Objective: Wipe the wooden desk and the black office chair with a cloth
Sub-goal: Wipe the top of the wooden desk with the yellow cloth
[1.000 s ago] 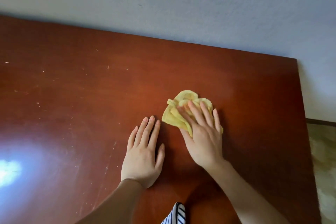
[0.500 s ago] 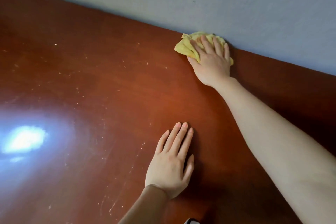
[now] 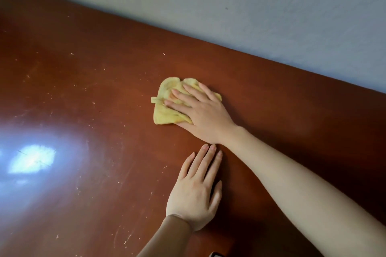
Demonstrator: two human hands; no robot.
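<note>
Wooden desk (image 3: 87,98): specks remain at left, unwiped. Yellow cloth (image 3: 167,108): mid-desk, back from wall edge; stroke returning. Left hand (image 3: 196,192): flat, fingers straight, bracing. Right hand (image 3: 200,110): fingers straight, pressing cloth. Chair unseen.

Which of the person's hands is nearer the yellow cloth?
Right. The right hand presses flat on the yellow cloth; the left hand rests flat on the desk, apart from the cloth, nearer the person.

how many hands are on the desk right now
2. The right hand presses the cloth flat mid-desk. The left hand lies flat on bare wood nearer the person. None seems hidden.
</note>
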